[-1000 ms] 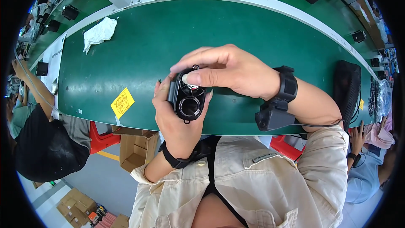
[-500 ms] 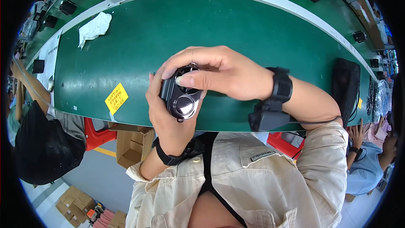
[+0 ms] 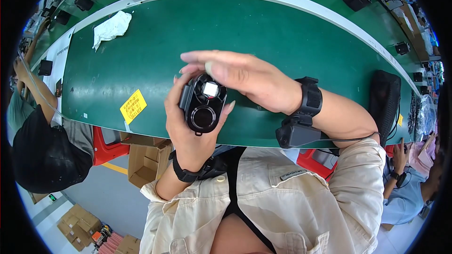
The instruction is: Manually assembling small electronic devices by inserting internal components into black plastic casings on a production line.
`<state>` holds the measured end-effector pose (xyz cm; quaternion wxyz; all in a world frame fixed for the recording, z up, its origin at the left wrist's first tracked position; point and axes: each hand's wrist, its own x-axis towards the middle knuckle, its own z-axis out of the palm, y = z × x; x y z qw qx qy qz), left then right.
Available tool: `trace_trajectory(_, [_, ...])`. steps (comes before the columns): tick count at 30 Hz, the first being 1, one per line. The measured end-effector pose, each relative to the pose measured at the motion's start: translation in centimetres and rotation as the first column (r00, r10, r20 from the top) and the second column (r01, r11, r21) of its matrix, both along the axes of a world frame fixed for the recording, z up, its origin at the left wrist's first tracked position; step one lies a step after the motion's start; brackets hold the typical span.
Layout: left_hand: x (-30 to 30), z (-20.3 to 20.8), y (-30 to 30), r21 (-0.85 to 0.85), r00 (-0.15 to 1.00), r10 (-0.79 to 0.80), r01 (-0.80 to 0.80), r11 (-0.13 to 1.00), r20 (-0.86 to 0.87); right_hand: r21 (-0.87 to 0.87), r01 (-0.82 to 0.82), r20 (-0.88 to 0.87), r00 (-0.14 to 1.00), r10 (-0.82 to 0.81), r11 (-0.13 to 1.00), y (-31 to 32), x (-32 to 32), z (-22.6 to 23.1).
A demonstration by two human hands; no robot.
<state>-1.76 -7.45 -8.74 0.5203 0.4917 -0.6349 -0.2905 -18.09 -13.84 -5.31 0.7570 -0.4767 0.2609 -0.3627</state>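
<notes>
A small glossy black device (image 3: 204, 116) with two round parts, one above the other, and a small loop at its lower end rests in my left hand (image 3: 182, 136). The fingers and thumb of that hand wrap round its sides. A bright white square patch shows in its upper round part; whether it is a light or a reflection I cannot tell. My right hand (image 3: 245, 77) lies over the far end of the device, fingers stretched out to the left. Its thumb is at the device's upper edge; whether it touches I cannot tell.
A yellow note (image 3: 133, 107) and a crumpled white paper (image 3: 112, 29) lie on the green table (image 3: 263, 33). A black mesh pouch (image 3: 385, 106) lies at the right. Below the near edge stand an open cardboard box (image 3: 147, 160) and red stools (image 3: 101, 146). Other people sit on both sides.
My right thumb has come off the device's upper round part, and the right fingers have straightened away from its far end. The left hand still holds the device.
</notes>
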Motion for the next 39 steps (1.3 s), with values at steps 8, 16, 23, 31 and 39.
trace_trajectory(8, [0.1,-0.3,0.3,-0.127,0.993,0.011,0.003,0.992,0.114,-0.365,-0.088,-0.195,0.981,0.016,0.927,0.9,0.6,0.3])
trace_trajectory(16, [0.3,-0.6,0.2,-0.17,0.991,0.015,0.008,0.985,0.131,-0.809,0.029,-0.222,0.909,-0.351,0.586,1.8,1.3,-0.4])
trace_trajectory(23, [0.1,-0.3,0.4,-0.193,0.988,0.03,-0.001,0.981,0.149,-0.214,-0.079,-0.063,0.996,0.067,0.974,1.3,0.9,0.2])
trace_trajectory(31, [0.0,-0.5,0.2,-0.164,0.991,0.024,-0.001,0.986,0.133,-0.604,-0.006,-0.195,0.971,-0.14,0.797,1.2,1.0,-1.3])
trace_trajectory(39, [0.5,0.3,0.3,-0.098,0.995,0.03,-0.021,0.995,0.1,-0.646,0.046,-0.191,0.957,-0.22,0.762,1.1,1.8,-0.3])
